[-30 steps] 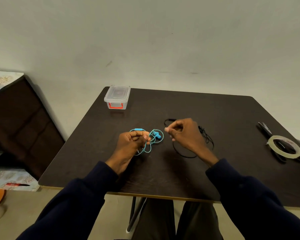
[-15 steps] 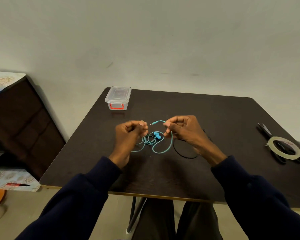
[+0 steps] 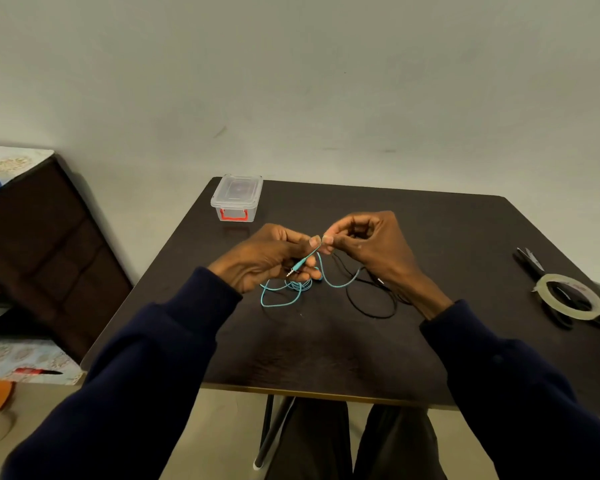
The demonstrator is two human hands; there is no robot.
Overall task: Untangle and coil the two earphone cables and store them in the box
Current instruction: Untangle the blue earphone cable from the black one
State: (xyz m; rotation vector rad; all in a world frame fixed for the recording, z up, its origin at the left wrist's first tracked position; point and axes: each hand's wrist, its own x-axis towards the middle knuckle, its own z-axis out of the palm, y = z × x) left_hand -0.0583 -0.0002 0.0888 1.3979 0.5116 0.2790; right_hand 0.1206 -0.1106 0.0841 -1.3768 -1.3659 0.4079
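Both hands are raised over the middle of the dark table (image 3: pixel 326 355), fingertips nearly touching. My left hand (image 3: pixel 267 259) grips the teal earphone cable (image 3: pixel 278 301) near its plug, which points down and left below my fingers. My right hand (image 3: pixel 371 249) pinches the same teal cable just beside the left thumb. The rest of the teal cable hangs to the table in loose loops. The black earphone cable (image 3: pixel 371 306) lies in a loop on the table under my right wrist. A small clear box (image 3: pixel 237 197) with a closed lid and red latch stands at the table's far left corner.
A roll of clear tape (image 3: pixel 568 296) and black scissors (image 3: pixel 534 265) lie at the table's right edge. A dark wooden cabinet (image 3: pixel 49 244) stands to the left. My knees show under the table's front edge.
Both hands have lifted and come together. The teal cable's plug end, held by my right hand before, now hangs from my left fingers, and the teal loops trail lower on the table.
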